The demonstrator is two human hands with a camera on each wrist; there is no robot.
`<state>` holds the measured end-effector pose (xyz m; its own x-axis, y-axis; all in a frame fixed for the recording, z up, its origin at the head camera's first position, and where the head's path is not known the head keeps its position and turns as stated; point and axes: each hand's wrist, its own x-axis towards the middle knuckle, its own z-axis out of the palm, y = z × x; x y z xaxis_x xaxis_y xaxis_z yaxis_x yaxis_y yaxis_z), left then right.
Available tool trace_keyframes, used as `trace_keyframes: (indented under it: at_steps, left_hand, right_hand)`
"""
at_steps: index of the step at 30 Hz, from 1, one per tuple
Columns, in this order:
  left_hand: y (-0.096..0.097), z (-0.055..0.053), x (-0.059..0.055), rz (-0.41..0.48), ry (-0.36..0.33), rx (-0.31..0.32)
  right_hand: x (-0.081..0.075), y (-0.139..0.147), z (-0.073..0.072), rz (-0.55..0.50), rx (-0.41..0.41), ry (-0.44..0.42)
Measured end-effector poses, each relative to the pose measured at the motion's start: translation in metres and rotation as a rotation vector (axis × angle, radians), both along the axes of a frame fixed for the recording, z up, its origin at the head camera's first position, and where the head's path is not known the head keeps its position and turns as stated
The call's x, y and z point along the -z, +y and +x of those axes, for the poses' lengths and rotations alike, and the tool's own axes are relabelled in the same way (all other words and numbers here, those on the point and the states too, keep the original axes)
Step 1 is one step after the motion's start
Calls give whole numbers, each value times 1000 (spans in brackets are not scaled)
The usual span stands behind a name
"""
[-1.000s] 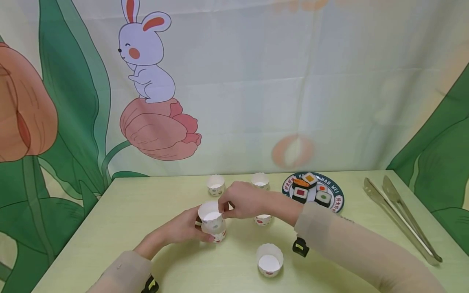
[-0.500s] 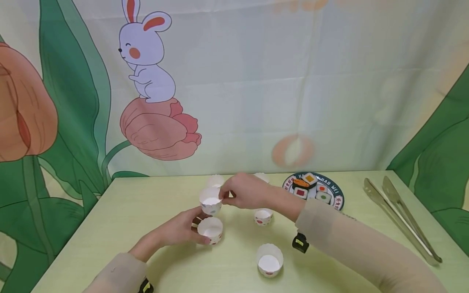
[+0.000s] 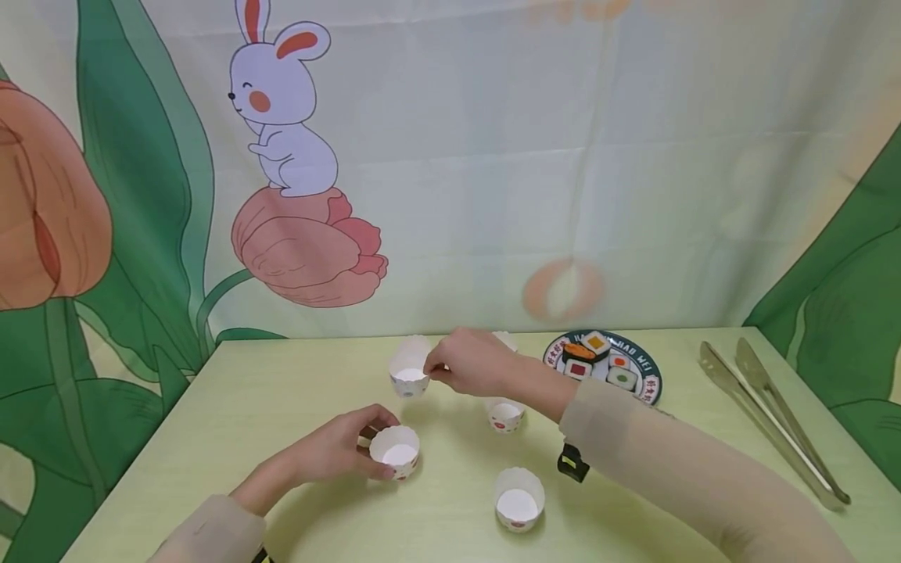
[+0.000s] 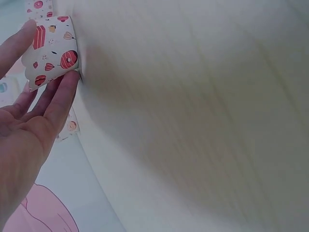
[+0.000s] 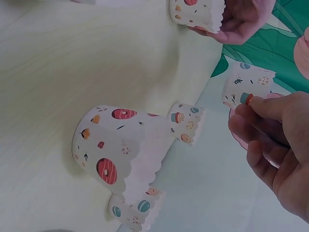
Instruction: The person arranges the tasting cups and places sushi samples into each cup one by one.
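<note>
A red-patterned cup (image 3: pixel 396 451) in the left hand (image 3: pixel 345 444), a teal-patterned cup (image 3: pixel 410 379) in the right hand (image 3: pixel 475 363)

The left hand's fingers were curled round the red-patterned cup, the thumb against its near side and the others along its far side, so that the cup sat between them with its mouth up. Its base seemed to touch the surface (image 3: pixel 317 524), though the slanted wrist view left that a little uncertain.

The right hand's fingers pinched the teal-patterned cup by its right wall, holding it clear of the surface. The cup hung to the left of the fingertips, mouth upward, and in the head view it overlapped a far cup (image 5: pixel 186 123) standing behind.

A middle cup (image 3: pixel 505 416) stood beneath the right forearm, and a near cup (image 3: pixel 518 500) stood closer to the person. Farther right were a plate (image 3: pixel 653 391) bearing sushi pieces (image 3: pixel 621 378) and metal tongs (image 3: pixel 774 422).
</note>
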<state>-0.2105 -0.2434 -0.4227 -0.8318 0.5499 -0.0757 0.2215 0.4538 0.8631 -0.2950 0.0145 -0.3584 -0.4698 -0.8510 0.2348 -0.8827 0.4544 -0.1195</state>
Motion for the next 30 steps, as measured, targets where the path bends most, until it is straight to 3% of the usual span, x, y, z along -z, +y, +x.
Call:
trace_keyframes:
  at_steps: [9,16,21,30]
  left_hand:
    - [-4,6,-1,-12,6,14]
    - [-4,10,0,-5,-14,12]
    - [-4,11,-2,-9,-8,26]
    - [-5,15,-4,-38,-23,34]
  right_hand:
    - [6,-5,-8,67,27,-13]
    - [14,-10,-11,166,55,25]
    - [18,-13,-9,244,99,-56]
    - [19,-20,-4,273,47,-131]
